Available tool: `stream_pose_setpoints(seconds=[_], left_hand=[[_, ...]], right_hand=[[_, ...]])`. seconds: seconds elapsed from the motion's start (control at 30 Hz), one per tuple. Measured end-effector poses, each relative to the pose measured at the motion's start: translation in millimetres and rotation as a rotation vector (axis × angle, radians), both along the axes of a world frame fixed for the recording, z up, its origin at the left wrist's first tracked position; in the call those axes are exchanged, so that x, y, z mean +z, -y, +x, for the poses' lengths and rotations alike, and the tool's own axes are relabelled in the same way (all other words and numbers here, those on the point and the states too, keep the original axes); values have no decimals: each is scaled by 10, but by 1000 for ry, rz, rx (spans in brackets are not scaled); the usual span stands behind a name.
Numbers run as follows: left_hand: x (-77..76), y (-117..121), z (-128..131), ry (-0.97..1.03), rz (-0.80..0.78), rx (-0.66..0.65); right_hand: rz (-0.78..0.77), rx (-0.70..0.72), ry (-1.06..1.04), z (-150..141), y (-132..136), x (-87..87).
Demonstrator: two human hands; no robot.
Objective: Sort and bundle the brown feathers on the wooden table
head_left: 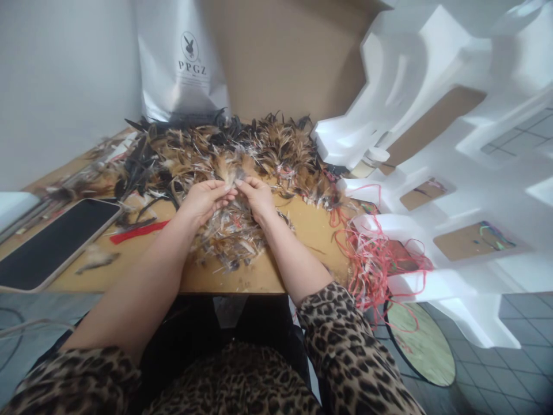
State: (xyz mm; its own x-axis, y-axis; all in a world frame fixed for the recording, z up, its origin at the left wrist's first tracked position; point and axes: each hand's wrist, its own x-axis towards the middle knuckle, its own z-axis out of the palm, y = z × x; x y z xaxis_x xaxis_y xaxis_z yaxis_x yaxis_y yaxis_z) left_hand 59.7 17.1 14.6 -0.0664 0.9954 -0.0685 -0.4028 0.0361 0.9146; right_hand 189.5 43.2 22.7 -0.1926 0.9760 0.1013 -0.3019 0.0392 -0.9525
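Between my fingertips is a small tuft of tan and grey feathers [230, 172]. My left hand [208, 200] pinches it from one side, thumb against fingers. Close beside it, my right hand [257, 196] pinches the same tuft at its lower end. Behind both hands spreads a wide heap of brown and black feathers [276, 138]. Below them, nearer the table's front edge, lies a loose pile of feather bits and pale quills [233, 245]. Whether a thread is in my fingers I cannot make out.
A phone [56, 242] and a red strip [139, 231] lie at the left. Tangled red string [375, 259] hangs over the table's right edge beside white foam packaging [458, 173]. A silver bag [181, 63] stands at the back. A round mirror-like disc [421, 343] is below right.
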Motion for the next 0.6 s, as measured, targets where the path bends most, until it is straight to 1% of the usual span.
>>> stream_pose_setpoints(seconds=[0.27, 0.4, 0.5, 0.6], left_hand=[[13, 6, 8, -66, -12, -56], [15, 7, 17, -144, 16, -23], [7, 9, 27, -223, 70, 22], [13, 22, 41, -313, 116, 7]], right_hand=[[45, -16, 37, -7, -11, -21], [15, -12, 48, -2, -3, -13], [-5, 6, 42, 2, -2, -18], [15, 35, 69, 7, -6, -34]])
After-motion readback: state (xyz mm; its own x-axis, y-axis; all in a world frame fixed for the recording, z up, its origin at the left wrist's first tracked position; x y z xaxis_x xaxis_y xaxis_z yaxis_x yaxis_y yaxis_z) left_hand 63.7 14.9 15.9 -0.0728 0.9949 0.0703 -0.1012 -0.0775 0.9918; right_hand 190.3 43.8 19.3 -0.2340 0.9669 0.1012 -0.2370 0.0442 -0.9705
